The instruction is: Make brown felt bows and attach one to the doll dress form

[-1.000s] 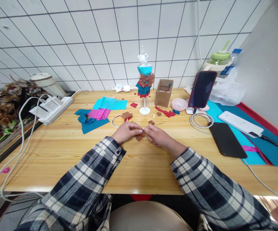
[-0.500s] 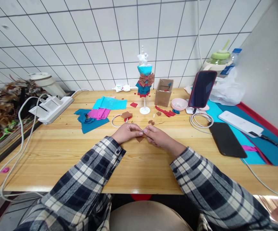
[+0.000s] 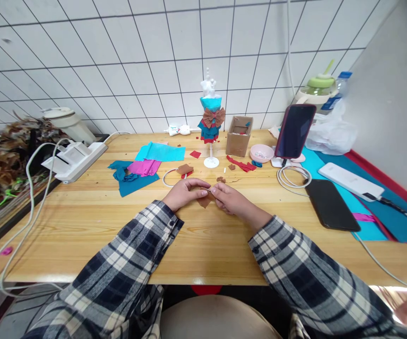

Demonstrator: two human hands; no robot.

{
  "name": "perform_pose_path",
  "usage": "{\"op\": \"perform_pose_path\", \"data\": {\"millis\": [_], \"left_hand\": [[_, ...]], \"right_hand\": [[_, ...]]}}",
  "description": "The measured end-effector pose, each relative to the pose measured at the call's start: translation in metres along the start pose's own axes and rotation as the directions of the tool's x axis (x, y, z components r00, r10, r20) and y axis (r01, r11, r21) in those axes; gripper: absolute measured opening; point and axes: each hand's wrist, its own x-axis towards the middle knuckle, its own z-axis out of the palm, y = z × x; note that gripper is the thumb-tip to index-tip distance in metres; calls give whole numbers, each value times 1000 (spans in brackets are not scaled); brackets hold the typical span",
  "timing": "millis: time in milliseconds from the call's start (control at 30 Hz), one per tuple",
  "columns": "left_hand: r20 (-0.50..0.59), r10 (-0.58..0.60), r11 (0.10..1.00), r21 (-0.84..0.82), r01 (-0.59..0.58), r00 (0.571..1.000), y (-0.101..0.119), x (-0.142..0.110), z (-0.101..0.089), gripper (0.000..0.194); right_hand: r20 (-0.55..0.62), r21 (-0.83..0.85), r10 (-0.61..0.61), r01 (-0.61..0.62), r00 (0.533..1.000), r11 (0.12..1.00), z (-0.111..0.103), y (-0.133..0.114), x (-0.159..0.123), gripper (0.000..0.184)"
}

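My left hand (image 3: 185, 192) and my right hand (image 3: 228, 197) meet over the middle of the table, fingertips close together. Between them hangs a small piece of brown crepe paper (image 3: 203, 201), pinched by the fingers of both hands. Its upper edge is partly hidden behind the fingertips. Beyond my hands stands a small white mannequin (image 3: 209, 87) on a round base, dressed in a turquoise top, a brown bow (image 3: 213, 117) and a layered blue skirt with red trim. Brown scraps (image 3: 221, 179) lie just past my right hand.
Left of centre lie turquoise (image 3: 166, 152), magenta (image 3: 143, 167) and blue paper (image 3: 138, 184), beside a white ring (image 3: 168, 178). A cardboard box (image 3: 237, 143), pink bowl (image 3: 261, 153), propped phone (image 3: 295, 131) and black phone (image 3: 332, 205) are to the right. A power strip (image 3: 79, 162) sits left.
My left fingers have shifted slightly along the upper edge of the brown paper, the thumb a little lower. My right hand keeps its pinch almost unmoved.
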Motion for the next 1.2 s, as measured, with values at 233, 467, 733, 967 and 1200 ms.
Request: {"op": "perform_pose_path", "data": {"millis": [233,467,733,967,1200], "left_hand": [[19,19,999,50,-20,1000,-3,2,0,28],[10,-14,997,77,13,1000,0,1,2,28],[26,-8,999,33,7,1000,1,1,-1,29],[63,1,998,55,-4,998,0,1,-1,29],[92,49,992,111,-59,995,-1,2,-1,25]], "right_hand": [[34,31,16,-18,999,999,1,-2,-1,25],[37,81,39,-42,999,996,4,-4,-3,25],[59,167,73,-82,996,983,11,-4,-5,26],[57,162,53,-62,997,985,10,-1,-2,26],[50,168,94,-101,994,981,12,-3,-3,27]]}}
